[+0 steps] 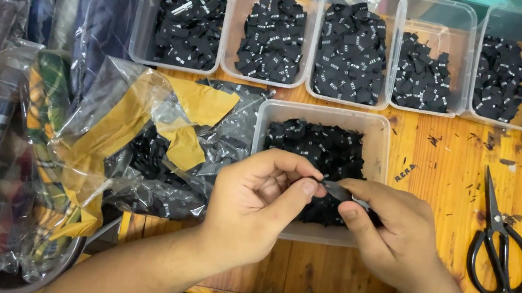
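Both hands meet, L (259, 199) & R (388, 231); fingertips pinched together.

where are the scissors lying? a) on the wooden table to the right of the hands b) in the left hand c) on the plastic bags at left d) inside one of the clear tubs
a: the black-handled scissors lie closed on the wooden table, right of the right hand.

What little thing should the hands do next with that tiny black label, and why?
Probably drop it into a tub. The left hand and right hand pinch one small black fabric label between fingertips, right above the near clear plastic tub full of similar labels. Which tub fits best, I cannot tell.
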